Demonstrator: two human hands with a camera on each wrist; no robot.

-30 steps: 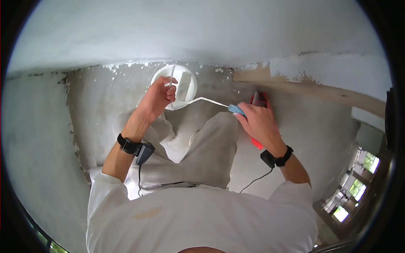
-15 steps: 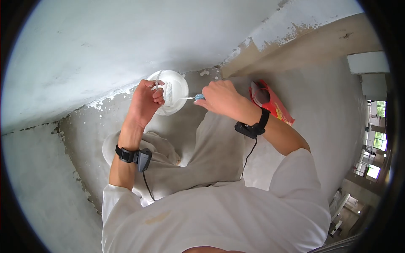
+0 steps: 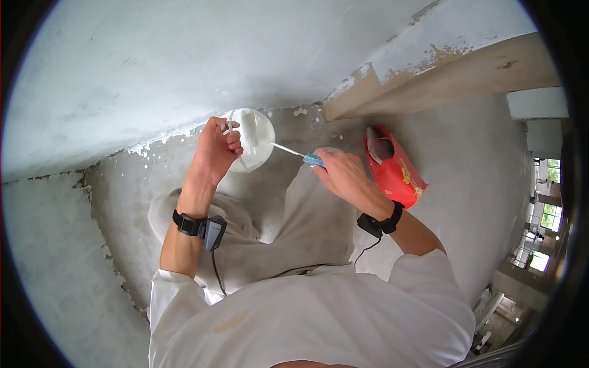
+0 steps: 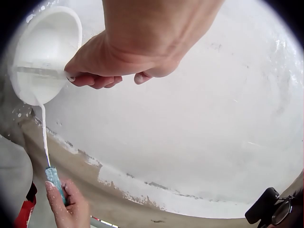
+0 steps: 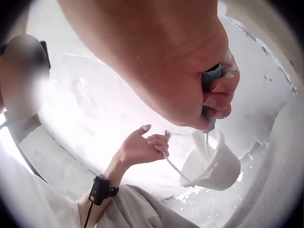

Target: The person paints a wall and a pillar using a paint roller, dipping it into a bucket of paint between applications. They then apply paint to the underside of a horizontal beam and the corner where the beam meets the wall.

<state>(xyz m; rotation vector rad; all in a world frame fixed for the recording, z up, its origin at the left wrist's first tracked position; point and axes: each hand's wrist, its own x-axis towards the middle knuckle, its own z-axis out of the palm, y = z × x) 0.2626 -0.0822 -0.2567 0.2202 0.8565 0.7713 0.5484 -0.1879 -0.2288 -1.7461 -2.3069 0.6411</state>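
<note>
In the head view a white bucket (image 3: 267, 146) is held off to the front, its inside white with paint. My left hand (image 3: 216, 152) grips the bucket's thin bail handle (image 5: 174, 166) with curled fingers, at the bucket's left side. To the right, my right hand (image 3: 346, 176) holds the blue grip (image 3: 314, 161) of a paint roller. Its white-coated metal rod (image 4: 44, 128) runs over the rim into the bucket, where the roller head is largely hidden. The right wrist view shows the fingers wrapped round that grip, and the bucket tilted below.
A red bag (image 3: 396, 175) with a dark round opening stands on the floor at the right. Ahead rises a whitish wall (image 3: 202, 67), with a brown ledge (image 3: 442, 80) along its right part. White splashes dot the grey floor by the wall.
The view has turned, and the wall now slants. My right hand first pushed the roller left toward the bucket, then drew it back to the right. The left hand keeps hold of the bail handle.
</note>
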